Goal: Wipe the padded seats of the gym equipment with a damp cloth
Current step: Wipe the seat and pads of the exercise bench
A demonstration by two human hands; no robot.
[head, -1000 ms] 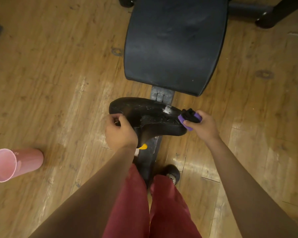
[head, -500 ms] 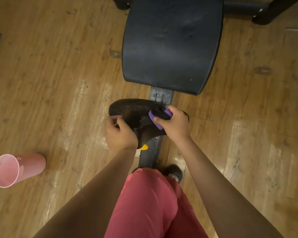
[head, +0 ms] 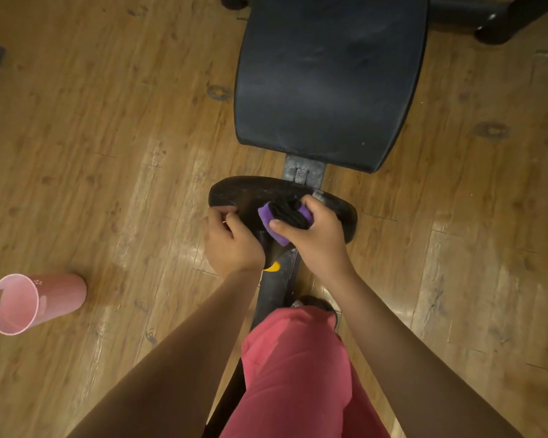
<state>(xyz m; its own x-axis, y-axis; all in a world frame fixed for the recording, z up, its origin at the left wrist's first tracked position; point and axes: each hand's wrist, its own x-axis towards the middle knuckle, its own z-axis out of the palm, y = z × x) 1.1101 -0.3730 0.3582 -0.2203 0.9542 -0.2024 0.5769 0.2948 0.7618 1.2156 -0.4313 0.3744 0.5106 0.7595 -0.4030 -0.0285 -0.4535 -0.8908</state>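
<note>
A small black padded seat (head: 247,192) sits on a black bench frame in the middle of the head view. My right hand (head: 314,235) grips a bunched purple and black cloth (head: 283,218) and presses it onto the middle of that seat. My left hand (head: 230,240) holds the seat's left front edge, fingers curled round it. Beyond the small seat lies a large black back pad (head: 329,80), dusty and streaked. My hands hide the seat's front part.
A pink plastic bucket (head: 29,301) stands on the wooden floor (head: 108,137) at the left. Black equipment legs (head: 506,23) cross the top right. The bench's frame bar (head: 274,289) runs toward me between my legs in red trousers (head: 298,374).
My right hand has slid the cloth from the seat's right end leftward to its middle. My left hand has stayed on the seat's left edge.
</note>
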